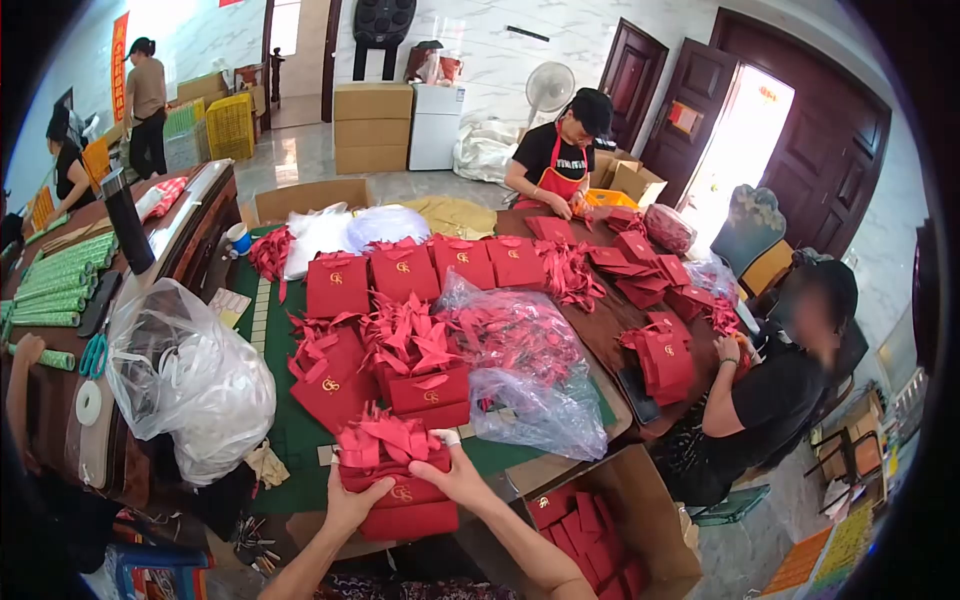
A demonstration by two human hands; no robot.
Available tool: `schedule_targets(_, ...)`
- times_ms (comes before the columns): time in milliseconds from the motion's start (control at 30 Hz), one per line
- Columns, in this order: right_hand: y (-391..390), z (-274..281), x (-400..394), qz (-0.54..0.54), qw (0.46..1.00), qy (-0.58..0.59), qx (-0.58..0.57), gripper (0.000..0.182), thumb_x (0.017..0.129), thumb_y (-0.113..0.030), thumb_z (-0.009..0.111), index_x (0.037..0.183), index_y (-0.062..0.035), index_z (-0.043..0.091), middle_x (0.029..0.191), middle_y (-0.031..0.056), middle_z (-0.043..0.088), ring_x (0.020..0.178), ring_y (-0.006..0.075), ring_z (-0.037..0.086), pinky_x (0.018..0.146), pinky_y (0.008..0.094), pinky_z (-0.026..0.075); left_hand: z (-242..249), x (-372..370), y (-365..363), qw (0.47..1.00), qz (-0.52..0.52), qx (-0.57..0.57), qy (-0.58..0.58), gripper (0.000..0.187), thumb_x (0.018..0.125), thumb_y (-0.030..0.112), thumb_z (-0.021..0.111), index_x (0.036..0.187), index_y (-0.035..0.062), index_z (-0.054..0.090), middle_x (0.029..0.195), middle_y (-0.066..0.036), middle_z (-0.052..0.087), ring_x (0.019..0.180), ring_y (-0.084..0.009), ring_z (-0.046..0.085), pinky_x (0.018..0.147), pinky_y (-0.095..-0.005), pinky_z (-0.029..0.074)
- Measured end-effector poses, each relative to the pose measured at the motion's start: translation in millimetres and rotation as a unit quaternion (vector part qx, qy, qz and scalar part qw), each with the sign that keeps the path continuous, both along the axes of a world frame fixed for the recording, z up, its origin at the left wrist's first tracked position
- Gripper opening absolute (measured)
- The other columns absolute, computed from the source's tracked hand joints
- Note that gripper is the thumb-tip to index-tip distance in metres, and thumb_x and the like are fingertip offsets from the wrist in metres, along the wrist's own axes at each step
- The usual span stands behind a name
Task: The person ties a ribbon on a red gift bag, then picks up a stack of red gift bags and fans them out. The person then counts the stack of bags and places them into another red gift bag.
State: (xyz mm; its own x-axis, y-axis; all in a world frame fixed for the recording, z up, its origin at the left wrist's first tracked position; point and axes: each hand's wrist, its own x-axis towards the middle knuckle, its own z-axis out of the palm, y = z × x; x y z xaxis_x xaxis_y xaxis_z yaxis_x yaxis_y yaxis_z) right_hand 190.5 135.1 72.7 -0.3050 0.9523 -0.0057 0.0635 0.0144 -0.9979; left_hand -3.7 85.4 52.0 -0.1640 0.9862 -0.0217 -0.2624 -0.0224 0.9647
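Observation:
Both my hands hold a stack of red bags (400,492) with gold lettering and red ribbons on top, at the table's near edge. My left hand (352,500) grips its left side, and my right hand (455,472) presses on the right side, with whitish coverings on fingertips. Just beyond lie more red bags (428,392) topped by ribbons. To their right is a clear plastic bag (520,335) full of red ribbons. A row of upright red bags (403,270) stands farther back. Below right, an open cardboard box (655,520) contains red bags.
A plastic bag of white material (190,380), teal scissors (93,355) and a black bottle (127,222) are at left. A person in a red apron (560,160) works across the table; another (780,370) sits at right, handling red items. Two people stand or sit far left.

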Motion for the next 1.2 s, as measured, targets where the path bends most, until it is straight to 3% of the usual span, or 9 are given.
schedule_targets(100, 7.2, -5.7, 9.5, -0.033, 0.997, 0.073, 0.003, 0.050, 0.083, -0.022, 0.081, 0.115, -0.0062, 0.046, 0.110, 0.0071, 0.061, 0.106, 0.0135, 0.054, 0.095, 0.0302, 0.044, 2.4, 13.2, 11.8, 1.000, -0.010, 0.023, 0.007, 0.067, 0.075, 0.004, 0.084, 0.131, 0.0012, 0.048, 0.121, -0.012, 0.063, 0.107, -0.0189, 0.064, 0.094, -0.0345, 0.053)
schedule_targets(233, 11.1, -14.4, 21.7, -0.092, 0.992, 0.043, 0.077, 0.047, 0.085, -0.014, 0.078, 0.123, -0.0027, 0.054, 0.113, 0.0058, 0.063, 0.102, 0.0129, 0.060, 0.089, 0.0289, 0.049, 9.6, 29.2, 24.2, 0.999, -0.032, 0.000, -0.023, 0.061, 0.076, 0.007, 0.084, 0.126, -0.0004, 0.051, 0.118, -0.012, 0.065, 0.106, -0.0185, 0.064, 0.092, -0.0340, 0.054)
schedule_targets(300, 10.0, -5.5, 28.4, -0.088, 0.990, 0.103, 0.024, 0.047, 0.085, -0.014, 0.077, 0.124, -0.0019, 0.054, 0.114, 0.0066, 0.064, 0.102, 0.0132, 0.061, 0.090, 0.0288, 0.049, 15.5, 32.6, 27.5, 0.997, -0.056, -0.042, -0.017, 0.061, 0.077, 0.007, 0.083, 0.128, 0.0009, 0.050, 0.119, -0.011, 0.064, 0.107, -0.0187, 0.064, 0.094, -0.0351, 0.053)
schedule_targets(433, 14.8, -21.3, 48.7, -0.112, 0.992, 0.036, 0.046, 0.042, 0.087, -0.013, 0.075, 0.123, -0.0003, 0.056, 0.113, 0.0072, 0.065, 0.100, 0.0128, 0.062, 0.088, 0.0285, 0.050, 22.6, 45.1, 34.8, 0.989, -0.114, -0.095, 0.013, 0.060, 0.080, 0.010, 0.082, 0.130, 0.0026, 0.049, 0.119, -0.010, 0.064, 0.108, -0.0185, 0.063, 0.096, -0.0361, 0.051)
schedule_targets(700, 12.2, -14.8, 65.0, -0.137, 0.980, 0.114, -0.085, 0.046, 0.088, -0.021, 0.076, 0.125, 0.0000, 0.057, 0.113, 0.0072, 0.066, 0.103, 0.0146, 0.061, 0.090, 0.0297, 0.049, 25.8, 51.8, 51.4, 0.961, -0.254, -0.096, 0.053, 0.068, 0.073, 0.008, 0.086, 0.129, 0.0037, 0.048, 0.121, -0.008, 0.062, 0.108, -0.0172, 0.061, 0.095, -0.0354, 0.051)
schedule_targets(833, 16.8, -11.9, 83.2, -0.104, 0.961, 0.154, -0.205, 0.058, 0.092, -0.032, 0.070, 0.135, 0.0005, 0.048, 0.125, 0.0108, 0.060, 0.111, 0.0162, 0.058, 0.097, 0.0321, 0.046, 31.7, 64.1, 55.1, 0.982, -0.167, -0.091, 0.003, 0.075, 0.068, 0.003, 0.088, 0.129, 0.0045, 0.045, 0.120, -0.008, 0.062, 0.109, -0.0191, 0.062, 0.095, -0.0369, 0.053)
schedule_targets(867, 17.8, -8.7, 88.7, -0.053, 0.949, 0.236, -0.203, 0.063, 0.094, -0.035, 0.068, 0.139, 0.0013, 0.043, 0.129, 0.0119, 0.057, 0.116, 0.0168, 0.055, 0.102, 0.0330, 0.042, 36.2, 64.9, 58.6, 0.982, -0.168, -0.089, 0.003, 0.075, 0.068, 0.003, 0.088, 0.129, 0.0045, 0.045, 0.120, -0.008, 0.062, 0.109, -0.0191, 0.062, 0.095, -0.0369, 0.053)
schedule_targets(967, -3.3, 8.9, 96.1, -0.069, 0.974, 0.179, -0.122, 0.066, 0.094, -0.034, 0.067, 0.143, 0.0018, 0.038, 0.129, 0.0122, 0.057, 0.119, 0.0172, 0.053, 0.105, 0.0336, 0.040, 55.8, 67.0, 76.5, 0.988, -0.136, -0.062, -0.040, 0.076, 0.068, 0.001, 0.087, 0.129, 0.0020, 0.042, 0.122, -0.013, 0.062, 0.110, -0.0211, 0.063, 0.096, -0.0397, 0.052)
schedule_targets(1200, 6.1, 35.6, 93.7, -0.164, 0.977, 0.131, -0.030, 0.050, 0.085, -0.016, 0.078, 0.122, -0.0004, 0.048, 0.114, 0.0136, 0.063, 0.103, 0.0172, 0.062, 0.088, 0.0297, 0.052, 73.2, 104.7, 102.2, 0.989, -0.106, -0.029, -0.100, 0.068, 0.070, -0.003, 0.084, 0.126, 0.0046, 0.047, 0.119, -0.011, 0.065, 0.111, -0.0223, 0.063, 0.097, -0.0410, 0.052)
